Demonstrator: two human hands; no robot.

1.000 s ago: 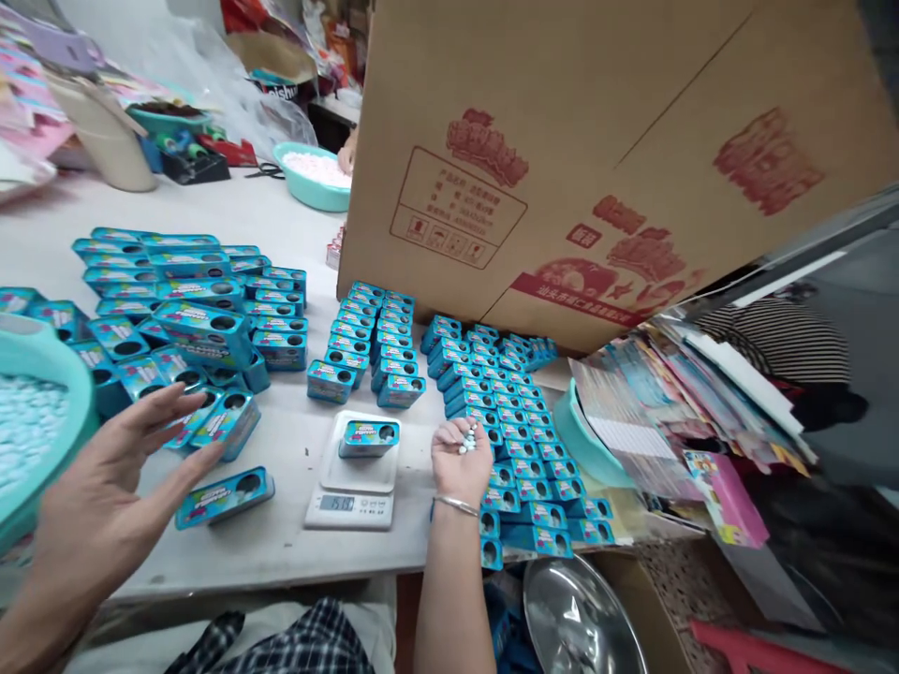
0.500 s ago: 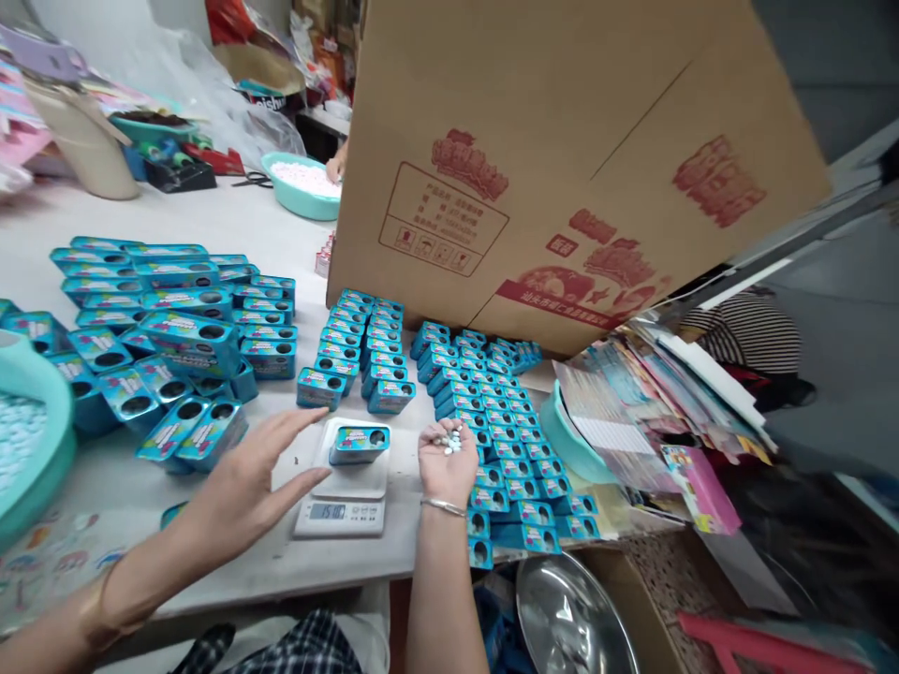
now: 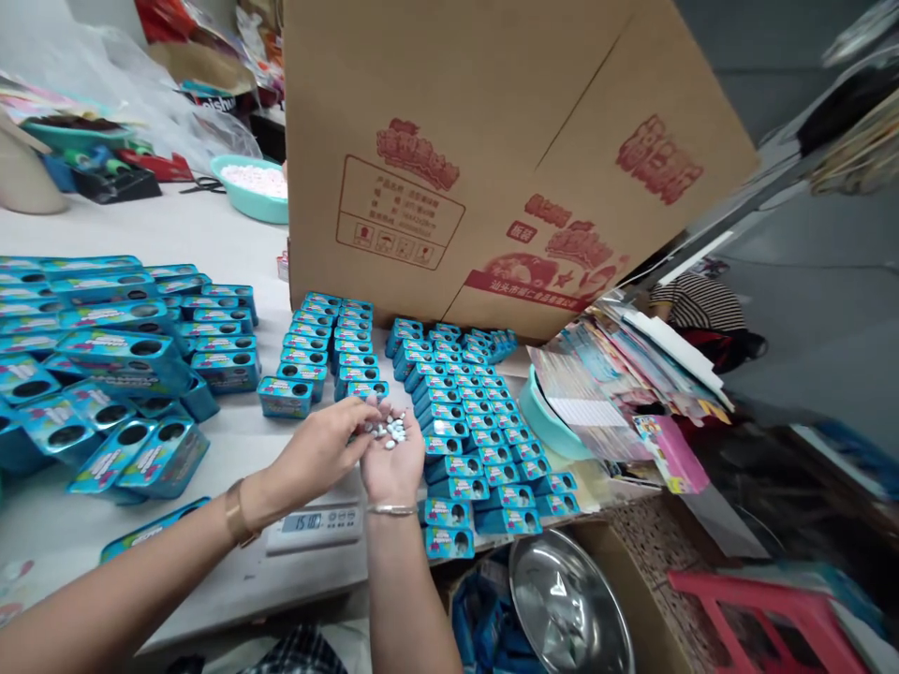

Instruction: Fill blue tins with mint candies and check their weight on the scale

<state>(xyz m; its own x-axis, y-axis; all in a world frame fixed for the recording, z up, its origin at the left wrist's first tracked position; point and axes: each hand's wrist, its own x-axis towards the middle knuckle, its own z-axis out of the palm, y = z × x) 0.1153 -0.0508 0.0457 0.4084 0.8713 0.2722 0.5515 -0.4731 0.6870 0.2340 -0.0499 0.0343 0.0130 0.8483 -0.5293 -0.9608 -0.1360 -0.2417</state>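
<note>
My right hand [image 3: 394,468] is turned palm up and cupped, with a small heap of pale blue and white candies [image 3: 390,432] in it. The fingertips of my left hand [image 3: 324,438] pinch together at the left side of that heap, touching the candies. Beneath my left hand and forearm is a white digital scale [image 3: 344,532], its display partly showing a reading; the weighing plate and anything on it are mostly hidden. Blue candy tins [image 3: 449,513] with round dark holes stand in rows just right of my right hand. Another blue tin [image 3: 287,397] ends a row beyond my left hand.
More blue tins [image 3: 126,360] are piled at the left. A large cardboard box [image 3: 492,112] walls off the back. A turquoise basin [image 3: 231,192] of pale candies stands behind. A steel bowl [image 3: 568,599] lies below the table edge, and paper sheets [image 3: 632,365] are stacked at right.
My left hand has moved right, from beside the scale to the candies in my right palm, closing its fingers. It now covers the tin on the scale. The view has shifted right.
</note>
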